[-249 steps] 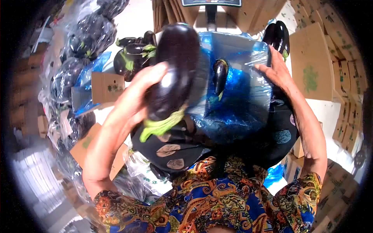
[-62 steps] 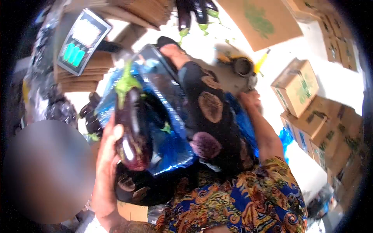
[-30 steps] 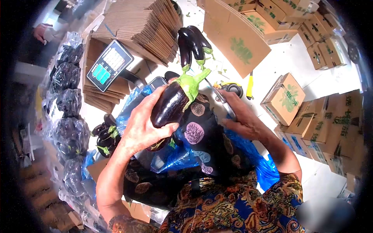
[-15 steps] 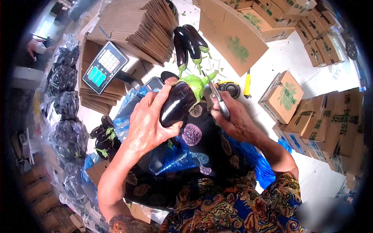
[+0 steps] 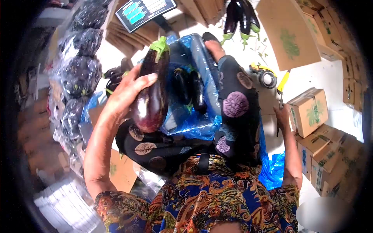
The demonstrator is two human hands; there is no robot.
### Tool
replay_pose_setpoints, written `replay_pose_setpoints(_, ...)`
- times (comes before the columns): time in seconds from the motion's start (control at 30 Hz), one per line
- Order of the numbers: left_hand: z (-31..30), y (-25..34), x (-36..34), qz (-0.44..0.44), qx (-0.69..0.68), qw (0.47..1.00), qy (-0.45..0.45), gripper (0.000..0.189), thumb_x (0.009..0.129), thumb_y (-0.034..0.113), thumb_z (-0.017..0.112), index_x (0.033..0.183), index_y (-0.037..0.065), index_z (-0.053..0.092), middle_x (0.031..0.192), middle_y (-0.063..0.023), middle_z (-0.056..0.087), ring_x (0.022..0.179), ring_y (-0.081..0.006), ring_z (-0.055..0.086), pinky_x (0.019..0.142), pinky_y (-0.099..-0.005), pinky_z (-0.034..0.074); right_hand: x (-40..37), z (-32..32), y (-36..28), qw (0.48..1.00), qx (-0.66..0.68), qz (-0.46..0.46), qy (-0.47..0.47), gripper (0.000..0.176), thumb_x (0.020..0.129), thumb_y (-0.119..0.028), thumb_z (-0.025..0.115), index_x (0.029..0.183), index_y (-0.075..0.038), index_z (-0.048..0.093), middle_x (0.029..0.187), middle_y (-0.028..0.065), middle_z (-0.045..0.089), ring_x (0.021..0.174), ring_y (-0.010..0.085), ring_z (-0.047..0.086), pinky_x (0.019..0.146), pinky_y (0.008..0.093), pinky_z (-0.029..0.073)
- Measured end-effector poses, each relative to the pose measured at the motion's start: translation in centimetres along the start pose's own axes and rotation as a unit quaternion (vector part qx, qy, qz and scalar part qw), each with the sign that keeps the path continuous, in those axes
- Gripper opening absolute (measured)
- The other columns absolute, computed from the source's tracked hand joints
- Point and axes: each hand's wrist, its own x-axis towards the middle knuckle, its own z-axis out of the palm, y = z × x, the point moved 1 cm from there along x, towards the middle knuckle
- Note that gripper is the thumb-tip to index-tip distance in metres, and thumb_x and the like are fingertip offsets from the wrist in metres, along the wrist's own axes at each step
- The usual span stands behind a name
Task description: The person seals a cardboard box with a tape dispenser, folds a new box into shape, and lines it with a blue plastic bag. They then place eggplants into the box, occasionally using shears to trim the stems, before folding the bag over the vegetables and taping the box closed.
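My left hand (image 5: 124,93) clasps an eggplant (image 5: 152,91) above the blue bag (image 5: 190,121); my right hand (image 5: 282,115) grips scissors (image 5: 280,101) right of it, over white floor (image 5: 334,81) among boxes (image 5: 309,110).

Eggplants and packing gear around a plastic-lined bin on the floor

The left hand (image 5: 124,93) holds an eggplant (image 5: 152,91) over the left edge of the plastic-lined bin (image 5: 202,120), which has more eggplants (image 5: 188,87) lying in it. Behind the bin stands a scale display (image 5: 145,9), and to the bin's left are stacked bagged eggplants (image 5: 83,42). To its right lies a tape roll (image 5: 268,79), with loose eggplants (image 5: 241,19) farther back. The right hand (image 5: 282,116), gripping scissors (image 5: 280,101), is just beside a small box (image 5: 309,112).
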Motion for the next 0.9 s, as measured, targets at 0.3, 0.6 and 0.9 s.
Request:
replay_pose_setpoints(0.3,3.1,-6.0,6.1,-0.008,0.308,0.951,-0.006,0.118,0.068,0.065,0.067,0.144,-0.008,0.014,0.132,-0.0332,0.045,0.122,-0.0373,0.048,0.102,-0.0385,0.039,0.9,8.7,8.2,0.997,-0.023,0.077,0.008,0.052,0.080,-0.032,0.070,0.108,0.007,0.049,0.100,0.0293,0.062,0.092,0.0434,0.061,0.079,0.0463,0.048)
replay_pose_setpoints(0.6,6.6,-8.8,9.8,-0.010,0.515,0.857,-0.021,0.120,0.077,0.077,0.047,0.144,-0.006,-0.009,0.096,-0.0300,0.064,0.089,-0.0406,0.064,0.081,-0.0426,0.051,4.3,14.5,15.8,0.997,0.068,0.020,0.020,0.053,0.079,-0.038,0.071,0.098,0.006,0.048,0.092,0.0286,0.063,0.084,0.0440,0.062,0.072,0.0485,0.049)
replay_pose_setpoints(0.9,5.6,-8.8,11.6,0.046,0.565,0.821,-0.063,0.078,0.085,0.049,0.060,0.139,0.001,0.029,0.100,-0.0267,0.064,0.095,-0.0417,0.062,0.083,-0.0464,0.050,2.8,16.3,17.1,0.988,-0.133,0.061,0.046,0.038,0.085,-0.028,0.065,0.105,0.000,0.049,0.093,0.0205,0.063,0.084,0.0388,0.062,0.068,0.0470,0.050)
